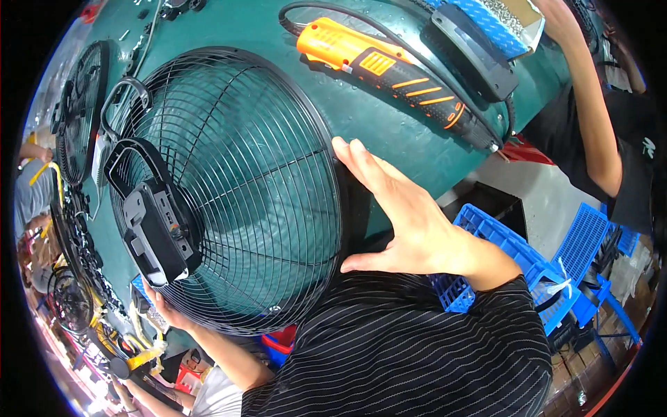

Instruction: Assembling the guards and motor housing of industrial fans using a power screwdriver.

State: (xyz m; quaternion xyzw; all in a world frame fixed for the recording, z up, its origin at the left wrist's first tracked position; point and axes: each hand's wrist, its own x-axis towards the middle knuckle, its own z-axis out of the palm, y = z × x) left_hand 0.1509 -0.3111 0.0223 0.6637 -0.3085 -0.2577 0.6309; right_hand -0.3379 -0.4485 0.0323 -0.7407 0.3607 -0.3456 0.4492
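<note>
Head: fan (pixel 222 197) over green table (pixel 410 163), crate (pixel 515 251) beside.

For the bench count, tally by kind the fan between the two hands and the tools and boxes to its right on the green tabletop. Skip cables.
Black wire-caged fan: 1
Orange-and-black power tool: 1
Black box-shaped unit: 1
Open blue-and-white carton: 1
Total: 4

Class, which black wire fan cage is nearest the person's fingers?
The large central cage, between the left fingers and right fingers; the upper-left cage is well away.
</note>
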